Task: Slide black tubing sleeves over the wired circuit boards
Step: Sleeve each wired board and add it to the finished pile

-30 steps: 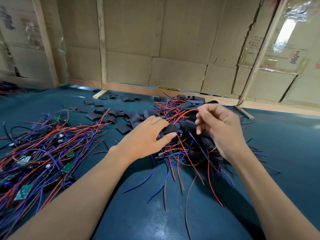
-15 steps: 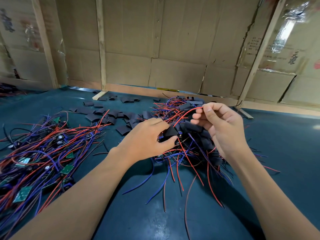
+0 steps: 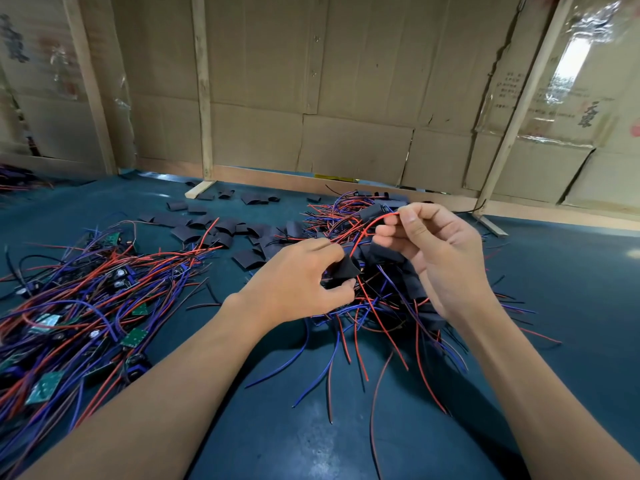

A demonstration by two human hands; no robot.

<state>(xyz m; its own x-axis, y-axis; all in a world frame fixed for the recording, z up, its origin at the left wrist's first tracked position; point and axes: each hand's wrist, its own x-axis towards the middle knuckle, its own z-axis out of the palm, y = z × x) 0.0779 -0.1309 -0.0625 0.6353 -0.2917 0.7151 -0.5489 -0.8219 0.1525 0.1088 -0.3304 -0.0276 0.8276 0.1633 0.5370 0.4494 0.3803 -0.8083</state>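
My left hand [image 3: 298, 282] pinches a black tubing sleeve [image 3: 344, 268] between thumb and fingers, just above the heap of sleeved boards [image 3: 391, 289]. My right hand [image 3: 433, 251] is raised beside it and pinches a red wire [image 3: 369, 228] that curves down into the sleeve. The board inside the sleeve is hidden. A pile of bare green circuit boards with red and blue wires [image 3: 79, 306] lies at the left. Loose black sleeves [image 3: 207, 226] are scattered behind my left hand.
The work surface is a dark teal mat [image 3: 277, 427]. Cardboard walls with wooden posts [image 3: 202, 98] close off the back. A wooden strip [image 3: 199, 188] lies at the foot of the middle post. More wires [image 3: 17, 178] show at the far left edge.
My right hand has lifted up and to the right, drawing the red wire out through the sleeve. My left hand stays in place on the sleeve.
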